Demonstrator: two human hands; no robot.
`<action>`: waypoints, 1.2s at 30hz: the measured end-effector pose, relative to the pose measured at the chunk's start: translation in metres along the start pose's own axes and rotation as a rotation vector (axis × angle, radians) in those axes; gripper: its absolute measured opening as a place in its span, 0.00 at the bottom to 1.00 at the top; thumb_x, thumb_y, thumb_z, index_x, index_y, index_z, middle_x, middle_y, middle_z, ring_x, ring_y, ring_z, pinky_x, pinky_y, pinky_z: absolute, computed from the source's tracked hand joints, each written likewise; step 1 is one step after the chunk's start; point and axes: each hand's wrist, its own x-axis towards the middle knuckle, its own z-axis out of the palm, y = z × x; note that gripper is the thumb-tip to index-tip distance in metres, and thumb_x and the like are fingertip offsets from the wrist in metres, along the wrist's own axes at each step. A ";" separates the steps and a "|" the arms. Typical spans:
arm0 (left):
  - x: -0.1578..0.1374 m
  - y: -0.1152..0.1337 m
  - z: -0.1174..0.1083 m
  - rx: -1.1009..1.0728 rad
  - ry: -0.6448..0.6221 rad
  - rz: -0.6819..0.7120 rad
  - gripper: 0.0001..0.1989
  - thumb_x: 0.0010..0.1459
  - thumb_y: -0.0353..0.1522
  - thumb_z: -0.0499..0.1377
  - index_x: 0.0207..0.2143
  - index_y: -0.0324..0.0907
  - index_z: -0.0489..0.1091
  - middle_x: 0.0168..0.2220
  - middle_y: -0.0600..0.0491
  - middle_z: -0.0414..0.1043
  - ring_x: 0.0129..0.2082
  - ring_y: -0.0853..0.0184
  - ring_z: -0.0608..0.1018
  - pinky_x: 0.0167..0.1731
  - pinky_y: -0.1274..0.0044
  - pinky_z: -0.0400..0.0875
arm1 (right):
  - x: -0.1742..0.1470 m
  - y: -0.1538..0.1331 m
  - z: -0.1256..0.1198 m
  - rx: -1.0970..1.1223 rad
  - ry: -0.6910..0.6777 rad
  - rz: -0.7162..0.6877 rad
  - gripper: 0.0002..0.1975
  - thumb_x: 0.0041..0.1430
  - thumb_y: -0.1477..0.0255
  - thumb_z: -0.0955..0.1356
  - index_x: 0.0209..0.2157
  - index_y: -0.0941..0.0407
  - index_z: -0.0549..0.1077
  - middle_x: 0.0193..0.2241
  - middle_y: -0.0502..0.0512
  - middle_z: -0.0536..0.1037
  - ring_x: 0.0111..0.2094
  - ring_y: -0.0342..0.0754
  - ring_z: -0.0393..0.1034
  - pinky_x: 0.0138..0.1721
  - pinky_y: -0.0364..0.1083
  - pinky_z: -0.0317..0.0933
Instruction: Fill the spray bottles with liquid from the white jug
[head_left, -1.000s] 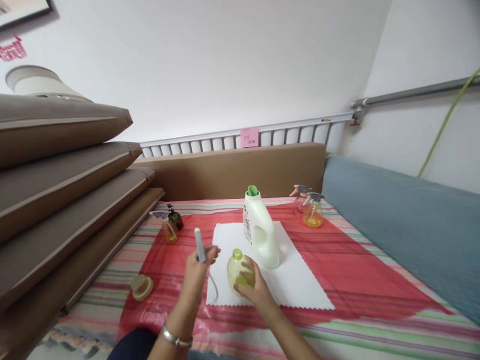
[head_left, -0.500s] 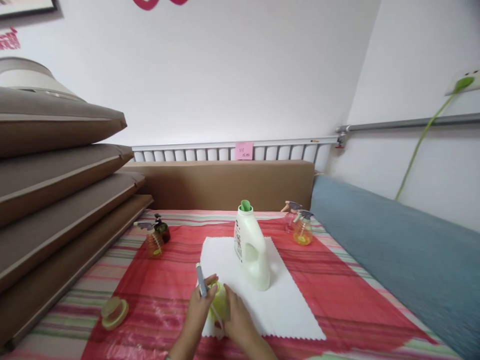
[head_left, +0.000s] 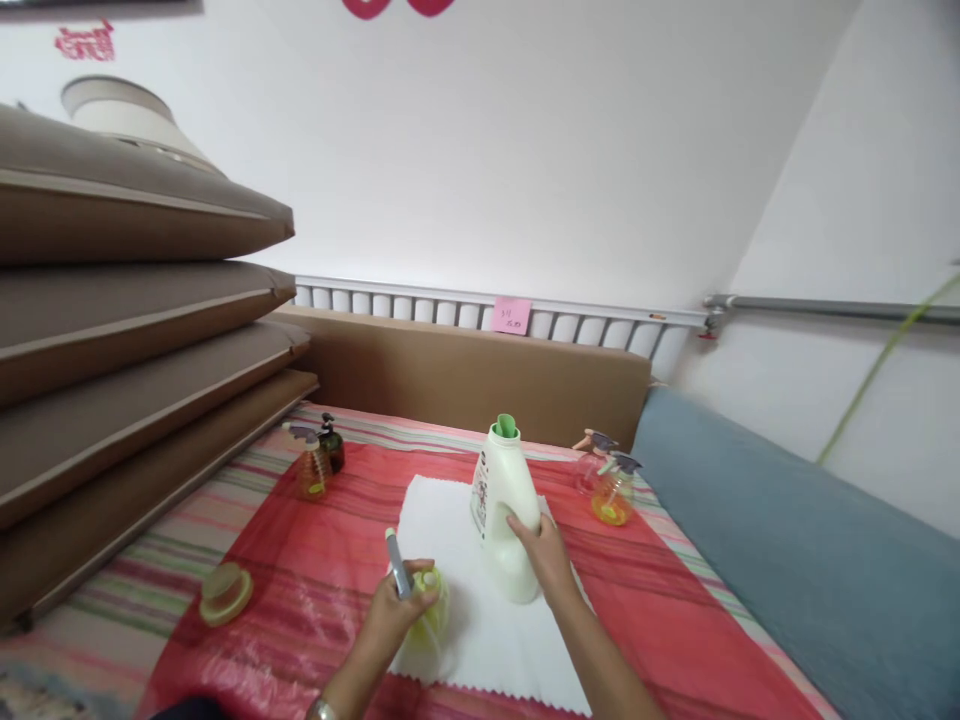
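My left hand [head_left: 401,605] is closed, with a grey-and-white spray head [head_left: 397,565] sticking up from it. Its fingers also rest around the neck of a yellow-green see-through bottle [head_left: 429,622], which stands on a white cloth [head_left: 439,500]. To the right, my right hand [head_left: 544,555] is wrapped round the handle of a big pale-green jug [head_left: 501,500]. That jug is upright on the cloth, its green spout [head_left: 505,427] showing in the uncapped mouth. Whether its base is lifted I cannot tell.
A round yellowish cap [head_left: 225,595] lies at the left. Spray bottles stand at the back left [head_left: 313,470] and back right [head_left: 613,495], beside a dark pump bottle [head_left: 331,445]. Stacked cushions [head_left: 150,290] rise at the left; a blue pad [head_left: 780,510] borders the right.
My right hand has let go of the yellow-green bottle and moved right and up onto the jug's handle. My left hand stays at the bottle with the spray head. The camera has turned slightly.
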 end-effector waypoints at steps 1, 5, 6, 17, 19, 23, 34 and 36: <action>0.000 0.002 0.001 -0.019 0.004 -0.004 0.21 0.34 0.37 0.67 0.34 0.38 0.75 0.34 0.48 0.76 0.38 0.57 0.75 0.38 0.71 0.68 | 0.002 -0.002 0.003 -0.022 -0.023 0.014 0.25 0.41 0.54 0.68 0.34 0.61 0.71 0.27 0.59 0.78 0.30 0.56 0.72 0.30 0.48 0.63; -0.001 0.008 0.003 -0.076 0.047 -0.029 0.22 0.31 0.35 0.69 0.33 0.36 0.75 0.31 0.48 0.75 0.33 0.61 0.75 0.37 0.72 0.68 | -0.003 -0.019 0.002 -0.108 -0.049 0.021 0.25 0.44 0.51 0.66 0.33 0.61 0.69 0.24 0.56 0.76 0.26 0.52 0.70 0.26 0.45 0.61; -0.001 0.008 0.003 -0.090 0.057 -0.035 0.22 0.31 0.35 0.69 0.32 0.36 0.75 0.30 0.48 0.75 0.33 0.61 0.75 0.37 0.72 0.68 | -0.006 -0.024 -0.003 -0.133 -0.054 0.015 0.26 0.45 0.51 0.65 0.33 0.61 0.69 0.24 0.56 0.76 0.25 0.51 0.70 0.25 0.45 0.60; 0.001 -0.004 0.006 -0.143 0.047 -0.046 0.20 0.33 0.32 0.68 0.34 0.36 0.73 0.29 0.51 0.74 0.29 0.67 0.74 0.33 0.75 0.67 | -0.050 -0.067 -0.120 -0.591 -0.400 -0.148 0.24 0.47 0.50 0.63 0.32 0.55 0.73 0.21 0.53 0.76 0.26 0.53 0.70 0.29 0.47 0.61; 0.002 -0.006 0.008 -0.139 0.042 -0.046 0.19 0.33 0.31 0.67 0.33 0.37 0.73 0.28 0.52 0.73 0.28 0.68 0.73 0.32 0.76 0.67 | -0.057 -0.067 -0.132 -0.668 -0.497 -0.164 0.23 0.46 0.50 0.63 0.33 0.54 0.74 0.29 0.55 0.79 0.31 0.56 0.71 0.32 0.47 0.63; 0.004 -0.007 0.010 -0.125 0.031 -0.046 0.18 0.33 0.30 0.67 0.32 0.37 0.73 0.28 0.53 0.74 0.27 0.68 0.73 0.31 0.77 0.67 | -0.070 -0.065 -0.143 -0.748 -0.670 -0.198 0.21 0.48 0.51 0.64 0.35 0.51 0.74 0.36 0.54 0.79 0.39 0.57 0.71 0.40 0.48 0.63; 0.005 -0.001 0.013 -0.057 -0.002 -0.029 0.15 0.34 0.27 0.66 0.31 0.38 0.74 0.27 0.54 0.75 0.27 0.67 0.74 0.29 0.77 0.67 | -0.070 -0.090 -0.127 -0.950 -0.670 -0.293 0.22 0.50 0.50 0.64 0.41 0.48 0.72 0.40 0.54 0.78 0.41 0.58 0.71 0.42 0.50 0.61; 0.005 -0.001 0.013 -0.050 -0.008 -0.022 0.15 0.35 0.27 0.65 0.31 0.38 0.74 0.28 0.54 0.75 0.27 0.67 0.74 0.30 0.77 0.68 | -0.068 -0.095 -0.123 -0.980 -0.684 -0.305 0.22 0.50 0.50 0.64 0.42 0.49 0.72 0.40 0.55 0.78 0.41 0.58 0.71 0.42 0.51 0.61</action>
